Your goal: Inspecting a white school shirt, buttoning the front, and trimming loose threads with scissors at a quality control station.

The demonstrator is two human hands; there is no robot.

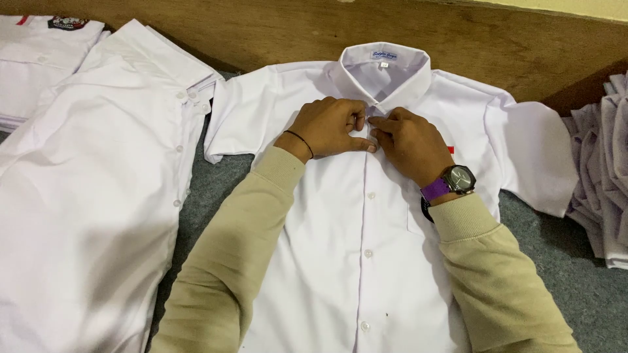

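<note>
A white short-sleeved shirt point(366, 216) lies face up and flat on a grey surface point(209, 189), collar toward a wooden board point(275, 33). Just below the collar, the left hand point(330, 125) and right hand point(409, 144) meet at the placket, fingertips pinching the fabric around the top button point(371, 121). Doing this well likely means keeping both edges aligned and the cloth taut. Another white shirt point(98, 196) lies to the left, folded garments point(605, 170) to the right.

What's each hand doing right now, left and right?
Left hand: closed, pinching the white shirt placket just below the collar.
Right hand: closed, pinching the same placket at the top button.
</note>
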